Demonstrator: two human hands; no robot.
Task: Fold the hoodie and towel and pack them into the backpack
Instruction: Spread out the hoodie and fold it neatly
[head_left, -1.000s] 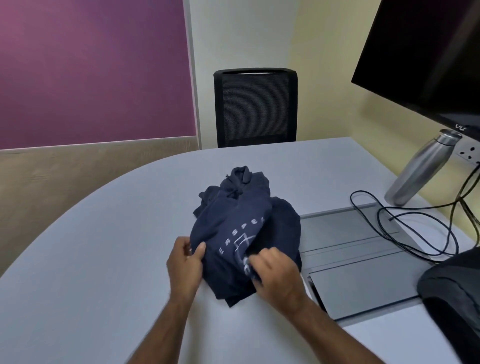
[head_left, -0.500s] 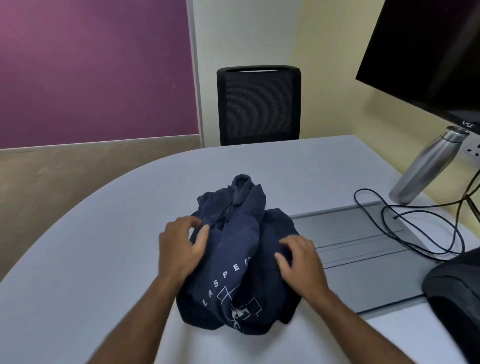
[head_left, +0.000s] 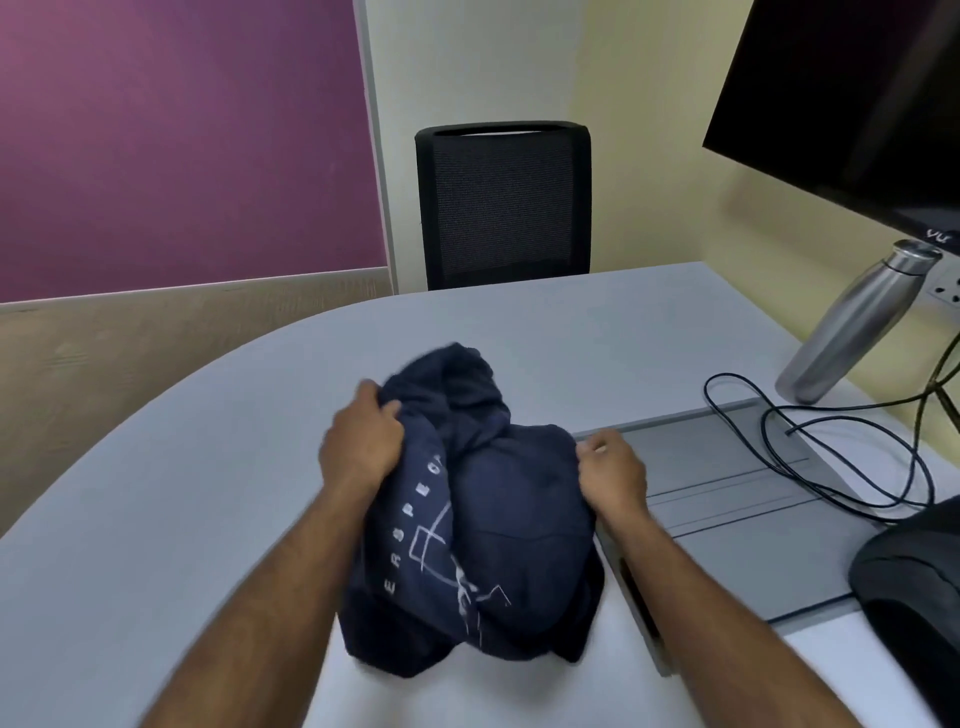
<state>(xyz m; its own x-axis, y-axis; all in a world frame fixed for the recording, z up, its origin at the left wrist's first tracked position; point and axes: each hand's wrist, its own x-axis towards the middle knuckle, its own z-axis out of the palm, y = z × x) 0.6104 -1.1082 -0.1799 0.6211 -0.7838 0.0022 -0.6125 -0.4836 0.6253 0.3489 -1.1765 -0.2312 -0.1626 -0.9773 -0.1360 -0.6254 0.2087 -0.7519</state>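
Both forearms enter from the bottom edge, cut off above the elbow. Between them the hoodie (head_left: 483, 525), navy with white print, lies bunched on the counter (head_left: 171, 509), near its front edge; its lettering is partly lost in the folds, so only a few characters read. The left hand (head_left: 363, 441) grips the cloth on the hoodie's left side, fingers curled into it. The right hand (head_left: 613, 473) is at the hoodie's right edge with fingers bent against the fabric; motion blur hides whether it actually pinches it, so I cannot tell. At the lower right a black backpack (head_left: 914, 582) is cut off by the frame, its opening not visible. Just beyond lies a grey panel (head_left: 727, 499) set in the counter, crossed by a looped black cable (head_left: 831, 457). Farther right stands a steel bottle (head_left: 852, 327) beneath a dark screen (head_left: 852, 98), cropped at the corner. A black chair (head_left: 504, 202) stands behind the far edge.
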